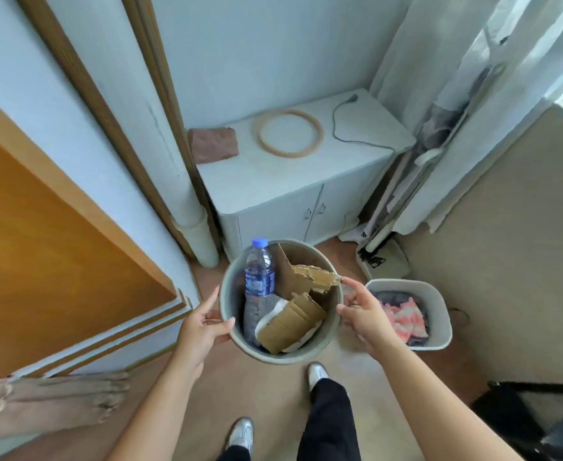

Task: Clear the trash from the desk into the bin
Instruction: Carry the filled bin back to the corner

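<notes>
A round grey bin (236, 341) hangs above the floor in front of me. My left hand (203, 324) grips its left rim, thumb over the edge. My right hand (363, 314) is at the right rim, fingers spread and touching it. Inside the bin stands a plastic water bottle (259, 277) with a blue cap and blue label, beside torn brown cardboard pieces (293, 324) and some white paper (266, 319). One cardboard scrap (320, 277) reaches over the rim near my right fingertips.
A second grey basket (439, 314) with pink and dark cloth sits on the floor at right. Behind stands a white low cabinet (273, 188) with a wooden ring and a brown cloth. An orange door panel is at left, curtains at right; my feet are below.
</notes>
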